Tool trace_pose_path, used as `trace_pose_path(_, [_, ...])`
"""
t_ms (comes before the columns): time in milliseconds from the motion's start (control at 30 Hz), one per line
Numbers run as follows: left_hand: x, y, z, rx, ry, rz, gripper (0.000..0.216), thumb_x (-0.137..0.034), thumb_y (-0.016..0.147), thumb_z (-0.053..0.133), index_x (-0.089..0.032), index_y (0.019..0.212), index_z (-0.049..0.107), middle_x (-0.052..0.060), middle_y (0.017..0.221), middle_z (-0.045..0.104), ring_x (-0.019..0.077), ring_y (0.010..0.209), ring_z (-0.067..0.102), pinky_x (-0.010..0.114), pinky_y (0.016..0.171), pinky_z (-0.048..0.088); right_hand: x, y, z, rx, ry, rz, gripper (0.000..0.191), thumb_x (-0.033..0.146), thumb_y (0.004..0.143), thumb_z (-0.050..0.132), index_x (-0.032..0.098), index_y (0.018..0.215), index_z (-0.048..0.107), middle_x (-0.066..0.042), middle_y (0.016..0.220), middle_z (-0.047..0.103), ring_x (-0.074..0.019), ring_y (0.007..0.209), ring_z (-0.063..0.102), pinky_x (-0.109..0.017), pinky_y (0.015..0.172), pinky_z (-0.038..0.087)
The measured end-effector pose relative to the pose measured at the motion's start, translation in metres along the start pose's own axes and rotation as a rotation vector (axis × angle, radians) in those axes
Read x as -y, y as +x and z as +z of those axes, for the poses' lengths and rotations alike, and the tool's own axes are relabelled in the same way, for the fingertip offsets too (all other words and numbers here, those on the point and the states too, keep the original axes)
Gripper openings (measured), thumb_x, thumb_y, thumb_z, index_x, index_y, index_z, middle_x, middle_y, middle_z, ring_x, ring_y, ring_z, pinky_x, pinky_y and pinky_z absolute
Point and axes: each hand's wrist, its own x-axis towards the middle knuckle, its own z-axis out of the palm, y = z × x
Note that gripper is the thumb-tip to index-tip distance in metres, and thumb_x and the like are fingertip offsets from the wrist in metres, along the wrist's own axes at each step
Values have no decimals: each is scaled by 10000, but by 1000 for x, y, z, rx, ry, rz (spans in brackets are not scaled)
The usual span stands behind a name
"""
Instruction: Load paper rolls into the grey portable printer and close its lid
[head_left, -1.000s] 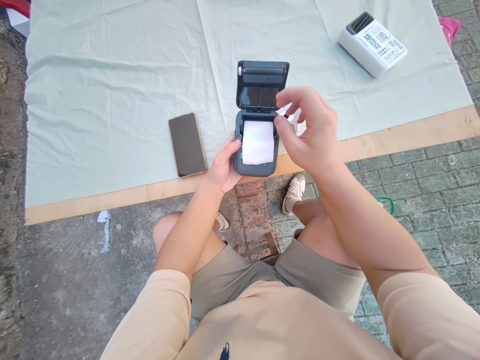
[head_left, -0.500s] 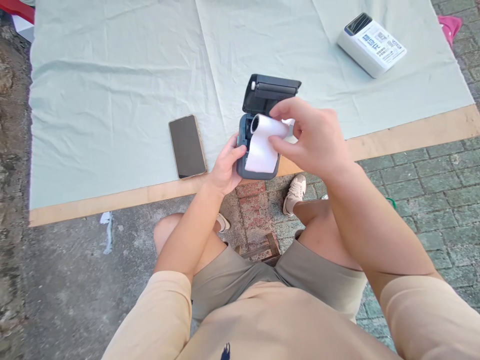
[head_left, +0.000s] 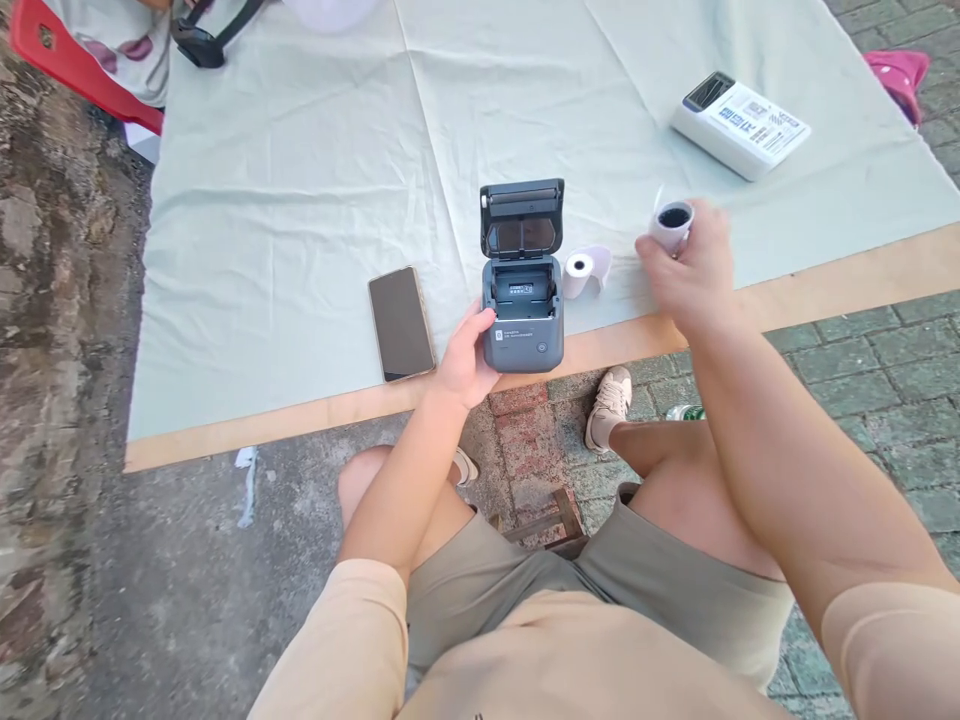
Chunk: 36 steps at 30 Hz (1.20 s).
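Note:
My left hand (head_left: 468, 360) grips the left side of a small dark grey label printer (head_left: 523, 345) at the table's front edge. Its lid (head_left: 522, 215) stands raised, and the paper compartment inside holds no roll. To the right, my right hand (head_left: 694, 265) is closed around a white paper roll (head_left: 670, 232) with a wide dark core, held over the cloth; motion blurs this hand a little. Between the printer and that hand, a second, smaller paper roll (head_left: 577, 270) lies on the cloth with its loose end curling out to the right.
A phone (head_left: 402, 324) lies face up left of the printer. Farther back on the right is a white box-shaped device (head_left: 742, 125) with a printed label. A pale cloth (head_left: 300, 230) covers the table, whose wooden front edge (head_left: 322, 407) shows. A red object (head_left: 82, 70) is at the far left.
The wide-cored paper roll has come out of the printer and moved right in my right hand. The printer now faces me more upright, its compartment visible. My view has shifted slightly left.

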Motion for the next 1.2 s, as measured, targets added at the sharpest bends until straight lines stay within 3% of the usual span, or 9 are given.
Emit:
trace_pose_path(67, [0,0,-1,17,-20,1,311,-423,893,703,-212,1122,705,24,1083,802,209,1064,754,316,934,599,7,-1,-3,-30,-100,36,343,310,785,704,261,1094,563,-107,1124,621,-310,1101,597,-598,1008,467])
trace_pose_path(233, [-1,1,0,41,-85,2,295,-381,874,745,-199,1107,728,-10,1028,809,170,960,769,294,926,613,34,-8,-6,62,-377,211,586,250,790,630,264,1354,473,-122,1153,693,-344,1027,654,-603,997,461])
trace_pose_path(367, [-2,1,3,29,-69,-1,316,-409,837,769,-208,1076,723,11,1036,813,216,997,772,329,901,630,62,-23,-5,-111,-495,2,574,336,910,499,246,1463,376,-204,1483,521,-393,1379,494,-609,1083,396])
trace_pose_path(500, [-3,1,3,49,-45,5,336,-420,856,750,-184,1095,722,39,1102,809,228,1039,767,339,900,632,84,-30,12,-34,-654,-150,568,517,889,614,245,1373,497,-184,1397,586,-452,1434,430,-684,1130,293])
trace_pose_path(667, [-2,0,2,53,-53,21,328,-399,890,727,-181,1135,712,43,1097,816,263,1199,737,380,1038,601,86,-24,36,104,-606,-123,503,370,875,665,242,1339,520,-121,1113,743,-393,1354,533,-691,1196,216])
trace_pose_path(800, [-2,0,2,53,-70,12,344,-389,878,746,-181,1149,702,43,1094,816,269,1249,715,373,1037,601,78,-19,36,37,-489,-123,453,346,886,674,249,1296,509,-97,1058,752,-368,1247,613,-706,1192,244])
trace_pose_path(933, [-1,1,1,74,-86,32,328,-382,878,751,-196,1143,699,28,1101,809,231,1154,746,333,976,614,77,-11,30,-96,-117,-173,435,508,910,667,268,1237,509,-100,1158,704,-340,1183,654,-596,1047,483])
trace_pose_path(1033, [0,1,0,80,-90,27,319,-379,884,750,-205,1146,698,15,1119,797,180,1023,759,300,922,621,90,-10,27,-63,147,-214,375,464,997,502,304,1336,519,-79,1240,696,-295,1188,676,-495,928,569])
trace_pose_path(1200, [0,-2,4,59,-63,49,366,-371,868,798,-218,1176,674,-2,1050,780,136,896,742,241,801,615,129,-25,34,205,-233,-376,396,239,921,540,269,1272,720,-63,1172,775,-317,1090,689,-522,964,481])
